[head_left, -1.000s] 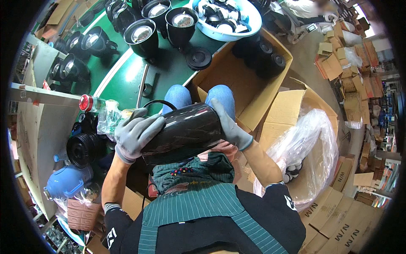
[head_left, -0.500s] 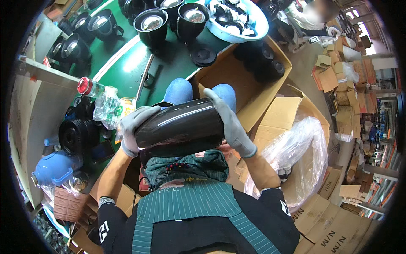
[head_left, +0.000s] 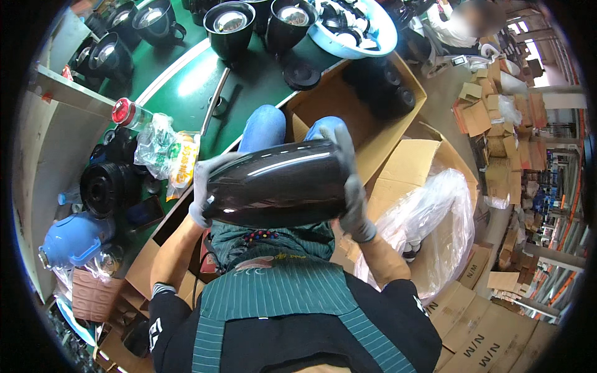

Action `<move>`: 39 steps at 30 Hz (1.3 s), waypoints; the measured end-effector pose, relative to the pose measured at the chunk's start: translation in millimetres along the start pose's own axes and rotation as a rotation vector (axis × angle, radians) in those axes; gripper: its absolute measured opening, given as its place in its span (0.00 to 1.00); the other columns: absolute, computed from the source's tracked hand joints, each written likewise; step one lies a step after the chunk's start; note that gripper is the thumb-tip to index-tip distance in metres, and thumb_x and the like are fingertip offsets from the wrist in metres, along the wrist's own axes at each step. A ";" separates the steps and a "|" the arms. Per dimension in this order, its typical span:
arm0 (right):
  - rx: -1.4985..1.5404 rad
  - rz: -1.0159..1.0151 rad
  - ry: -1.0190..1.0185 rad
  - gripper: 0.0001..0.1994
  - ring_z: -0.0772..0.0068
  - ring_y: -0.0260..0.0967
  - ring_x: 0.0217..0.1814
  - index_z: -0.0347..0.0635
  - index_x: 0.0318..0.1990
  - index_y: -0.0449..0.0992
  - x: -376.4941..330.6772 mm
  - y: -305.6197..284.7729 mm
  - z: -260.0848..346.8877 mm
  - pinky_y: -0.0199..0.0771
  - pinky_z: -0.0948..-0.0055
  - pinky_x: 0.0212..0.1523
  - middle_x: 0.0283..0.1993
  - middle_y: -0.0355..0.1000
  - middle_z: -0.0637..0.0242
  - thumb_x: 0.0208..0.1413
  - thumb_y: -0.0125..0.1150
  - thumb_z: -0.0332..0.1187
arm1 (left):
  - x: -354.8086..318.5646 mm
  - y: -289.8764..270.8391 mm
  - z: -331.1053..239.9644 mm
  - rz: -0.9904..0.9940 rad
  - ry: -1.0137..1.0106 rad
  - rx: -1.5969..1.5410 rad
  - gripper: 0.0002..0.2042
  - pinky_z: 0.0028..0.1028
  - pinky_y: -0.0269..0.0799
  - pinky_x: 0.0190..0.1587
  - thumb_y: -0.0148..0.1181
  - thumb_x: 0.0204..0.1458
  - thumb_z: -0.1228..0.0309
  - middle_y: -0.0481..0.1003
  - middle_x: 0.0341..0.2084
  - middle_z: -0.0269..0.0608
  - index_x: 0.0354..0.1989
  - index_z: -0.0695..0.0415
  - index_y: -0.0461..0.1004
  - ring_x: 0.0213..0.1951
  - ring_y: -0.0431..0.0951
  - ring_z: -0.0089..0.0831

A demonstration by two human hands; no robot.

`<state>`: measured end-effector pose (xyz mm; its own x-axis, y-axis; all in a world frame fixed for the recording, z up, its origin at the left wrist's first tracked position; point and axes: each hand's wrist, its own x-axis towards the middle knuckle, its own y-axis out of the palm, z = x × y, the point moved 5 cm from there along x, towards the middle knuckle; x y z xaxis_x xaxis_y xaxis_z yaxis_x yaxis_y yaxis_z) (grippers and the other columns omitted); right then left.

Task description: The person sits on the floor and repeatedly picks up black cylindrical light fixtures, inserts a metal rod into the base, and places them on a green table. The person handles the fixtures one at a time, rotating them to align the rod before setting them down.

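1. The black shell (head_left: 277, 183), a glossy, rounded housing lying on its side, is held in the air above the person's lap, with the blue-trousered knees (head_left: 264, 124) just beyond it.
2. The left hand (head_left: 202, 189), in a grey glove, cups the shell's left end; its fingers (head_left: 214, 165) curl over the rim and are closed on it.
3. The right hand (head_left: 351, 186), also gloved, presses the shell's right end, fingers (head_left: 339, 137) spread up over the edge and firm against it.
4. Beyond the shell runs the green worktop (head_left: 186, 81), carrying black cups (head_left: 230, 25) with shiny insides, a black round lid (head_left: 303, 74) and a pale blue basin (head_left: 379, 37) of small parts.
5. Left of the shell lie a crumpled plastic bag (head_left: 165, 149), a bottle with a red cap (head_left: 127, 112), a black ring-shaped part (head_left: 102, 186) and, nearer the person, a blue jug (head_left: 71, 239).
6. Right of the shell stands an open cardboard box (head_left: 373, 130) holding dark parts, and nearer the person a clear plastic liner (head_left: 429, 230) fills another carton.
7. Against the earlier pictures, the shell has turned more level and sits a little higher and more to the right; both hands keep the same ends.
8. Free room lies only straight above the lap; the worktop edge closes off the far side of the shell, the box wall the right, the clutter the left.
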<state>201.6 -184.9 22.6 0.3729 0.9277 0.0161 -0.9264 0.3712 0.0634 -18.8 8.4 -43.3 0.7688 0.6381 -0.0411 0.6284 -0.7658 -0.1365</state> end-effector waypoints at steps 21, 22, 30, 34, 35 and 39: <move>-0.579 0.207 -0.173 0.41 0.40 0.62 0.79 0.37 0.73 0.69 64.7 6.9 -52.1 0.57 0.50 0.80 0.76 0.64 0.43 0.66 0.59 0.63 | 114.3 -38.6 82.9 -0.593 -0.047 1.026 0.30 0.48 0.73 0.65 0.68 0.61 0.62 0.77 0.61 0.55 0.71 0.56 0.71 0.60 0.77 0.56; -0.452 0.144 -0.150 0.42 0.40 0.61 0.80 0.36 0.75 0.67 60.8 0.6 -64.4 0.56 0.50 0.80 0.77 0.63 0.43 0.71 0.52 0.66 | 119.7 -46.1 105.9 -0.562 -0.233 1.049 0.30 0.48 0.75 0.63 0.67 0.62 0.61 0.77 0.61 0.56 0.72 0.57 0.71 0.58 0.78 0.55; 0.495 -0.260 0.105 0.54 0.48 0.53 0.86 0.38 0.86 0.41 52.7 -15.3 -90.6 0.40 0.51 0.87 0.85 0.51 0.42 0.70 0.25 0.78 | 102.8 2.6 -22.6 0.039 0.042 0.325 0.26 0.33 0.83 0.52 0.72 0.61 0.75 0.87 0.51 0.40 0.70 0.59 0.77 0.49 0.87 0.32; 0.790 -0.345 0.201 0.51 0.48 0.65 0.79 0.36 0.84 0.46 60.7 -17.7 -79.4 0.60 0.50 0.81 0.78 0.63 0.42 0.72 0.34 0.74 | 93.1 57.3 -87.9 0.421 -0.024 0.606 0.26 0.33 0.83 0.53 0.73 0.60 0.71 0.87 0.47 0.49 0.67 0.58 0.78 0.46 0.88 0.34; 0.938 -0.310 0.264 0.47 0.49 0.69 0.75 0.36 0.82 0.51 65.1 -23.0 -87.1 0.64 0.50 0.78 0.74 0.67 0.44 0.74 0.37 0.70 | 91.1 60.9 -93.9 0.388 -0.066 0.680 0.25 0.35 0.83 0.50 0.73 0.59 0.68 0.85 0.44 0.54 0.65 0.56 0.80 0.43 0.89 0.41; 0.952 -0.139 0.298 0.24 0.62 0.81 0.50 0.38 0.73 0.70 98.9 -26.9 -113.3 0.84 0.50 0.64 0.44 0.79 0.60 0.79 0.51 0.42 | 56.2 79.6 -105.8 0.290 0.090 1.018 0.29 0.42 0.83 0.40 0.70 0.61 0.60 0.84 0.36 0.53 0.68 0.59 0.74 0.35 0.87 0.47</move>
<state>257.4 -98.8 -90.6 0.3250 0.8988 -0.2942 -0.3993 0.4124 0.8188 86.9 -25.0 48.2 0.9054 0.4017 -0.1376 0.0560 -0.4342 -0.8991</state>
